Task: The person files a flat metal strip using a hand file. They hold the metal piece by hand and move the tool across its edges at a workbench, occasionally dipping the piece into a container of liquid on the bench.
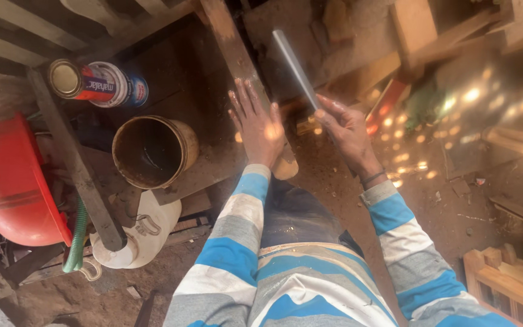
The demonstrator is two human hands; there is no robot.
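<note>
The left hand (260, 128) lies flat on a narrow wooden plank (232, 51), fingers spread and pressing down rather than gripping — it holds nothing, only pins the wood where it slopes away from the person's knees. The right hand (347, 130) is closed around the lower end of a long flat metal blade (293, 65), thumb on top, the blade pointing up and away beside the plank's right edge. The blade looks stiff, thin and fairly light, smooth enough to slip in a loose hold, so a firm wrap near its end, as here, seems the sound place to take it; whether it has a handle is hidden by the fingers. The plank looks rigid, rough and dusty, not fragile, and likely to slide unless weighted by a flat palm. To the left stand an open brown bucket (154, 151), a tin can (98, 83) lying on its side, a red basin (10, 181) and a white jug (143, 233) — all well apart from both hands. The dirt floor (431, 200) is strewn with wood scraps.
</note>
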